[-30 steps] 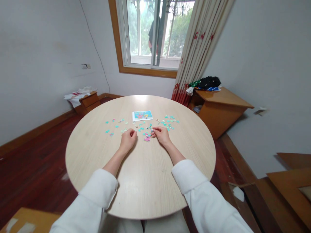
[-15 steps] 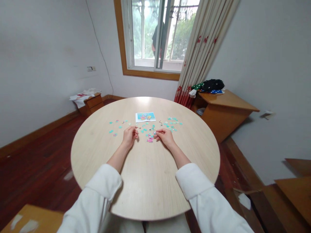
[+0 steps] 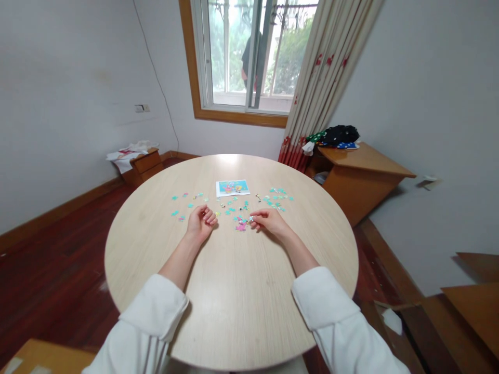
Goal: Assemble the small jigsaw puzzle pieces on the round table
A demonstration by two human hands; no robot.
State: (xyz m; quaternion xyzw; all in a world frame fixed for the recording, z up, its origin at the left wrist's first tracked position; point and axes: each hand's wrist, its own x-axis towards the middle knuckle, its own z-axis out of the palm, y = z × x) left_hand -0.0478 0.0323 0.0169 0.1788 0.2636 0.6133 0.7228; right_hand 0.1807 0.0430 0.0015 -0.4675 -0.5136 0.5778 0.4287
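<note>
My right hand (image 3: 270,221) pinches a small whitish jigsaw piece (image 3: 251,218) between thumb and fingertips. Just left of it lies a joined cluster of pink and teal jigsaw pieces (image 3: 240,226) on the table. My left hand (image 3: 201,223) rests at the left of the cluster, palm partly turned up, its fingers loosely bent and apart with nothing visible in them. Near its fingertips lies a yellowish piece (image 3: 217,214). Behind the hands is a picture sheet (image 3: 233,188) with colourful cartoon figures on blue.
Loose teal pieces (image 3: 277,197) are scattered on the right of the round table (image 3: 234,291), with several more pieces (image 3: 175,213) on the left. A wooden cabinet (image 3: 362,161) bearing cloths stands at the right, beside a curtain (image 3: 327,78). A person (image 3: 246,59) is outside the window.
My left hand has drawn back to the left and its pinch has loosened; a small piece lies where its fingertips were. My right hand still holds its piece near the cluster.
</note>
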